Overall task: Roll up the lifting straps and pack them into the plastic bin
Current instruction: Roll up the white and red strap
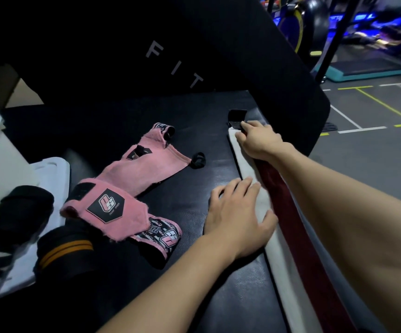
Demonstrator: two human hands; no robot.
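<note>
Right grip (258, 140) pinches white-maroon strap (288, 212); left (238, 212) presses flat; backrest (194, 56) reads "FIT".

Single head-worn view, wide-angle, looking forward and down from just above the bench (194, 121). Both forearms enter from the lower right edge, close to the lens. The bench fills the near field; its far edge meets an upright pad (170, 44). Gym floor (375, 150) recedes at upper right.
</note>
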